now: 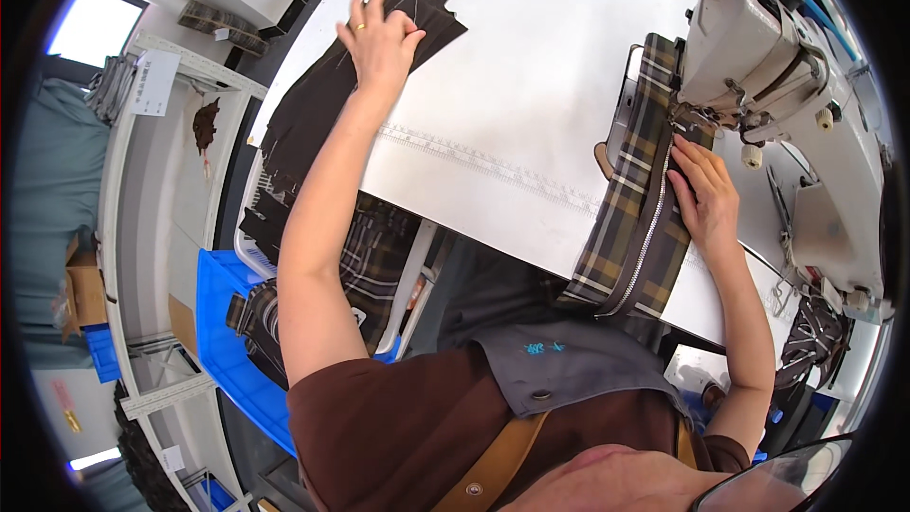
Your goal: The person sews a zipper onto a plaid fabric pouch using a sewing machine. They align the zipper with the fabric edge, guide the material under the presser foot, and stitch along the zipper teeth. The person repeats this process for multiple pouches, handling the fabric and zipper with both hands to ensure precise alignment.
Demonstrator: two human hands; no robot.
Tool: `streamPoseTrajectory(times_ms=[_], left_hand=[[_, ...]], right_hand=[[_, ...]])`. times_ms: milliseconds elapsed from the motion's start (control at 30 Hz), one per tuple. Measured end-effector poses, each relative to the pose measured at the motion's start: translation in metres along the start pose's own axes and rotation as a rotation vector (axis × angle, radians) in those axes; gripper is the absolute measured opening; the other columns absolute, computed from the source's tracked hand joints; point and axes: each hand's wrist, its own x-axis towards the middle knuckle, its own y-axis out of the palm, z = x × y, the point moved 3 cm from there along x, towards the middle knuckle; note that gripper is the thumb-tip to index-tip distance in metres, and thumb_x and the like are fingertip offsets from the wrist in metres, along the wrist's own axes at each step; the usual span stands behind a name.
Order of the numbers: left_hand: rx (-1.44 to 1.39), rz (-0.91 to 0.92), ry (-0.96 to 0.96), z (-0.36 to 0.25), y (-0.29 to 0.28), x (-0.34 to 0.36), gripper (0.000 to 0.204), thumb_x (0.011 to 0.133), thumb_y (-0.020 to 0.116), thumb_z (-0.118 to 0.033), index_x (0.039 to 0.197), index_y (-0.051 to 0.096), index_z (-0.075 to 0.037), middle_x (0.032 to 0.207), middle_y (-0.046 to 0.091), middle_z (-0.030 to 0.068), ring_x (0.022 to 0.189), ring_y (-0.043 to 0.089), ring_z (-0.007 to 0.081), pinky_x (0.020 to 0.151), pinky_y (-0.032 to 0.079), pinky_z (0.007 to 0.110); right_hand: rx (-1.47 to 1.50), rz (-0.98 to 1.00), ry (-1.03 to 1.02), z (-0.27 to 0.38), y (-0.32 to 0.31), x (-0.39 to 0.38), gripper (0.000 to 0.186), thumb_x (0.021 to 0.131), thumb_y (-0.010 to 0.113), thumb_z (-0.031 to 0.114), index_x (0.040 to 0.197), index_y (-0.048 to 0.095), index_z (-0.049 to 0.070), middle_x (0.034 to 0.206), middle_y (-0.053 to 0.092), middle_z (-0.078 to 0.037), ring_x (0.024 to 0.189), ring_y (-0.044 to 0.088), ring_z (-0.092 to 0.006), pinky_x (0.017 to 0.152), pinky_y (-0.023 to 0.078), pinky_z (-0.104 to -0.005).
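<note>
My left hand [379,43], with a ring on one finger, pinches at a piece in a long pile of dark brown fabric strips [313,109] on the white table's upper left. My right hand [701,185] rests with fingers extended along a plaid fabric panel [611,237] in olive, black and white, beside its sewn-on metal zipper [645,237]. The upper end of the panel lies at the needle area of a white sewing machine [749,38], just beyond my right fingertips; the exact needle contact is too small to tell.
A printed ruler crosses the white table [474,57]. Below its left edge are a blue bin [223,322] and more plaid fabric [379,265]. Scissors [779,199] lie beside the machine. Shelving [142,303] and a cardboard box [85,289] stand at the left.
</note>
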Motion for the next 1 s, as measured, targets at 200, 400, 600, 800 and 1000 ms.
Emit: streamPoseTrajectory(times_ms=[200,400,600,800,1000], left_hand=[[-0.606,0.044,0.04,-0.081,-0.066,-0.037,0.015,0.093,0.058,-0.014,0.106,0.06,-0.008,0.088,0.07,0.0087,0.08,0.068,0.0189,0.067,0.049,0.031],[-1.335,0.957,-0.104,-0.16,-0.096,-0.087,0.042,0.091,0.051,-0.002,0.133,0.054,-0.004,0.108,0.066,0.005,0.092,0.059,0.007,0.086,0.045,0.024],[-0.37,0.229,0.747,-0.178,-0.041,-0.083,0.058,0.072,0.065,-0.005,0.129,0.06,-0.015,0.133,0.055,0.0185,0.124,0.052,0.0312,0.106,0.032,0.049],[-0.291,0.337,0.73,-0.183,-0.004,-0.079,0.051,0.073,0.068,-0.016,0.123,0.063,-0.023,0.144,0.046,0.0132,0.135,0.041,0.0288,0.106,0.021,0.067],[-0.563,0.227,0.81,-0.218,-0.007,-0.072,0.044,0.081,0.058,-0.01,0.125,0.061,-0.01,0.133,0.057,0.0082,0.121,0.056,0.0234,0.104,0.034,0.055]], right_hand=[[-0.017,-0.021,-0.018,-0.003,0.003,-0.001,0.023,0.08,0.071,0.01,0.101,0.068,0.002,0.116,0.066,-0.008,0.103,0.063,-0.0268,0.085,0.053,-0.0346],[-0.011,-0.042,-0.002,-0.006,0.004,-0.005,0.022,0.08,0.071,0.012,0.1,0.069,0.002,0.112,0.067,-0.007,0.1,0.063,-0.0253,0.083,0.053,-0.0339],[-0.015,-0.069,-0.017,-0.005,0.004,-0.004,0.023,0.079,0.072,0.014,0.099,0.07,0.002,0.111,0.067,-0.007,0.1,0.062,-0.0246,0.083,0.053,-0.0336],[-0.027,-0.062,0.005,-0.006,0.004,-0.005,0.026,0.08,0.07,0.016,0.102,0.068,0.003,0.111,0.067,-0.006,0.1,0.062,-0.0241,0.085,0.052,-0.0336],[-0.032,-0.057,-0.019,-0.006,0.004,-0.004,0.025,0.081,0.07,0.017,0.101,0.068,0.002,0.11,0.067,-0.007,0.099,0.062,-0.0235,0.084,0.052,-0.0331]])
